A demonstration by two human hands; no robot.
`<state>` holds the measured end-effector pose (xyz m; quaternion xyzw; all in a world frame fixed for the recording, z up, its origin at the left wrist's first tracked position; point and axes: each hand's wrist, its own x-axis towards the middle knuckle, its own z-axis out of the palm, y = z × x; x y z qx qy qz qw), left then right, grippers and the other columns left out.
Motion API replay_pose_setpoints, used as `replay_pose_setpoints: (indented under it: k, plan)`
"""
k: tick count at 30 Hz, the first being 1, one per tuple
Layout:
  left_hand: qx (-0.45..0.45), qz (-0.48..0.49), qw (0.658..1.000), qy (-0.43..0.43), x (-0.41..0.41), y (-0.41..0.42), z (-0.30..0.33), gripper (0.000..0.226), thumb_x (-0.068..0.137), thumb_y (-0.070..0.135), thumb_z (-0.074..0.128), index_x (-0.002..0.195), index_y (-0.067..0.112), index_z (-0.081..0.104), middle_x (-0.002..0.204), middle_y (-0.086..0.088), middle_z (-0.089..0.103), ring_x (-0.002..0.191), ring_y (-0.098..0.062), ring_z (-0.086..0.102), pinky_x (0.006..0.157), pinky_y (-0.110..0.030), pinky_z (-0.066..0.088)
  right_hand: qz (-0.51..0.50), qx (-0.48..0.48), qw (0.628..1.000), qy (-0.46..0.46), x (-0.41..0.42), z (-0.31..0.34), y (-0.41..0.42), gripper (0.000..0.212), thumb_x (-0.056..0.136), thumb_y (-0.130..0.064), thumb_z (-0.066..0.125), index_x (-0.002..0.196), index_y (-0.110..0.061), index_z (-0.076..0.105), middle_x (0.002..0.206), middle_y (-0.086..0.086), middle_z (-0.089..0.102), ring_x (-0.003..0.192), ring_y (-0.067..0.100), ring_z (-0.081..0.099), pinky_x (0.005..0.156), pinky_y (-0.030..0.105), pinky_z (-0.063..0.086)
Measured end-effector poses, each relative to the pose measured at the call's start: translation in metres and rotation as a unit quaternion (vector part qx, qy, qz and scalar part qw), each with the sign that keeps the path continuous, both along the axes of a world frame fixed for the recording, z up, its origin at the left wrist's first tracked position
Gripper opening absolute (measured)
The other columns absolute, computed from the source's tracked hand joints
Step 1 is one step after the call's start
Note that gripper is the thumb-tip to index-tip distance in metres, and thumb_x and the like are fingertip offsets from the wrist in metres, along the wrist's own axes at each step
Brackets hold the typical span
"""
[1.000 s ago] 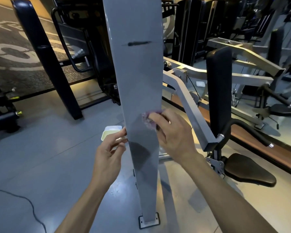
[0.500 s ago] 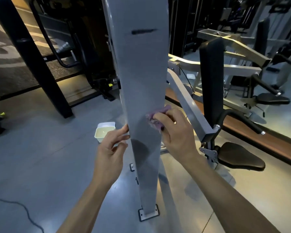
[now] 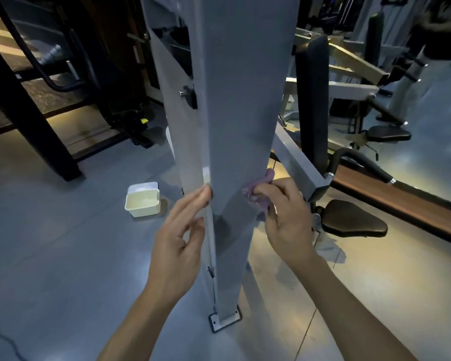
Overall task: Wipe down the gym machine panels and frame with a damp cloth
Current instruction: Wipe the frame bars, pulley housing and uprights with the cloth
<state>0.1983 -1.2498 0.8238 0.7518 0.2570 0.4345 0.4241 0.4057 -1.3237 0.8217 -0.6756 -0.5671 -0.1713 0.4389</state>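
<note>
A tall grey panel (image 3: pixel 240 105) of the gym machine stands upright in front of me, bolted to the floor at its foot (image 3: pixel 225 321). My right hand (image 3: pixel 287 217) is closed on a crumpled purple cloth (image 3: pixel 258 194) and presses it against the panel's right edge, low down. My left hand (image 3: pixel 179 238) holds nothing; its fingers are spread and the fingertips touch the panel's left edge at about the same height. A grey frame arm (image 3: pixel 297 162) slants out from behind the panel on the right.
A white tub (image 3: pixel 142 200) with pale liquid sits on the grey floor left of the panel. A black seat (image 3: pixel 354 221) and upright back pad (image 3: pixel 311 100) are close on the right. Dark machines stand behind, and a person's legs (image 3: pixel 406 82) at far right.
The view has come closer and tilted down; the black mark on the panel is out of frame. My right hand with the cloth has shifted from the panel's face to its right edge.
</note>
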Motion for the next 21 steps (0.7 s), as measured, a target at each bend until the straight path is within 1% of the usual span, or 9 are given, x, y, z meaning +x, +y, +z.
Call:
replay_pose_setpoints:
  k: [2, 5, 6, 9, 11, 14, 17, 19, 21]
  plan:
    - [0.010, -0.006, 1.000, 0.002, -0.005, 0.001, -0.009, 0.057, 0.101, -0.006, 0.046, 0.144, 0.028, 0.059, 0.150, 0.017, 0.055, 0.145, -0.011, 0.047, 0.112, -0.028, 0.044, 0.022, -0.024, 0.999, 0.003, -0.002, -0.033, -0.003, 0.030, 0.091, -0.009, 0.048, 0.110, -0.012, 0.071, 0.110, 0.003, 0.058, 0.098, 0.000, 0.049, 0.080, 0.008, 0.044]
    - [-0.019, 0.005, 1.000, 0.018, -0.011, 0.009, -0.036, 0.060, 0.103, -0.002, 0.047, 0.142, 0.041, 0.060, 0.148, 0.020, 0.056, 0.143, -0.011, 0.049, 0.110, -0.025, 0.045, 0.069, -0.075, 0.994, 0.028, 0.009, -0.071, -0.009, 0.037, 0.088, 0.001, 0.054, 0.114, -0.022, 0.067, 0.115, -0.003, 0.058, 0.099, 0.011, 0.061, 0.076, 0.035, 0.057]
    - [-0.032, 0.014, 0.999, 0.021, -0.011, 0.011, -0.045, 0.061, 0.105, -0.003, 0.048, 0.142, 0.043, 0.059, 0.147, 0.021, 0.056, 0.141, -0.011, 0.051, 0.109, -0.024, 0.045, 0.076, -0.070, 0.994, 0.039, 0.011, -0.070, -0.008, 0.041, 0.086, 0.006, 0.057, 0.114, -0.021, 0.068, 0.115, -0.004, 0.057, 0.098, 0.014, 0.061, 0.075, 0.036, 0.057]
    - [-0.045, 0.022, 0.998, 0.025, -0.008, 0.015, -0.068, 0.050, 0.107, 0.012, 0.051, 0.144, 0.045, 0.056, 0.147, 0.021, 0.056, 0.138, -0.010, 0.053, 0.105, -0.020, 0.046, 0.060, 0.009, 0.998, 0.032, 0.014, -0.044, 0.000, 0.040, 0.087, 0.009, 0.066, 0.112, -0.022, 0.065, 0.109, -0.008, 0.053, 0.093, 0.009, 0.057, 0.069, 0.020, 0.049]
    - [-0.044, 0.018, 0.999, 0.021, -0.002, 0.016, -0.081, 0.047, 0.108, 0.021, 0.050, 0.144, 0.051, 0.053, 0.148, 0.023, 0.056, 0.140, -0.007, 0.052, 0.108, -0.024, 0.045, 0.040, 0.074, 0.996, 0.021, 0.014, -0.041, 0.010, 0.039, 0.089, 0.007, 0.066, 0.112, -0.024, 0.061, 0.108, -0.007, 0.052, 0.092, 0.010, 0.056, 0.067, 0.016, 0.045]
    - [-0.045, 0.016, 0.999, 0.008, 0.009, 0.019, -0.100, 0.046, 0.106, 0.029, 0.048, 0.146, 0.051, 0.049, 0.150, 0.022, 0.055, 0.143, -0.005, 0.047, 0.116, -0.031, 0.039, 0.051, 0.084, 0.995, 0.013, 0.016, -0.089, 0.015, 0.026, 0.094, -0.006, 0.057, 0.115, -0.021, 0.059, 0.109, 0.001, 0.056, 0.092, 0.017, 0.057, 0.076, 0.006, 0.039]
    - [-0.012, 0.007, 1.000, -0.016, 0.017, 0.023, -0.120, 0.047, 0.107, 0.031, 0.043, 0.154, 0.036, 0.048, 0.155, 0.013, 0.052, 0.148, -0.013, 0.043, 0.122, -0.044, 0.036, 0.098, 0.061, 0.993, -0.014, 0.025, -0.119, 0.012, 0.021, 0.095, -0.015, 0.054, 0.115, -0.021, 0.059, 0.110, -0.001, 0.057, 0.094, 0.018, 0.057, 0.078, 0.017, 0.046]
    - [0.015, 0.012, 0.999, -0.046, 0.023, 0.026, -0.131, 0.047, 0.108, 0.026, 0.042, 0.155, 0.029, 0.047, 0.156, 0.006, 0.051, 0.149, -0.021, 0.043, 0.121, -0.055, 0.035, 0.121, 0.088, 0.988, -0.035, 0.031, -0.106, 0.018, 0.023, 0.092, -0.012, 0.057, 0.114, -0.020, 0.059, 0.106, -0.002, 0.057, 0.092, 0.016, 0.055, 0.075, 0.023, 0.046]
    - [0.042, 0.027, 0.996, -0.073, 0.030, 0.029, -0.140, 0.047, 0.107, 0.022, 0.043, 0.154, 0.026, 0.047, 0.156, 0.006, 0.051, 0.148, -0.022, 0.044, 0.119, -0.058, 0.036, 0.146, 0.137, 0.979, -0.037, 0.033, -0.085, 0.025, 0.024, 0.090, -0.006, 0.062, 0.113, -0.015, 0.063, 0.105, -0.003, 0.058, 0.092, 0.015, 0.055, 0.076, 0.024, 0.045]
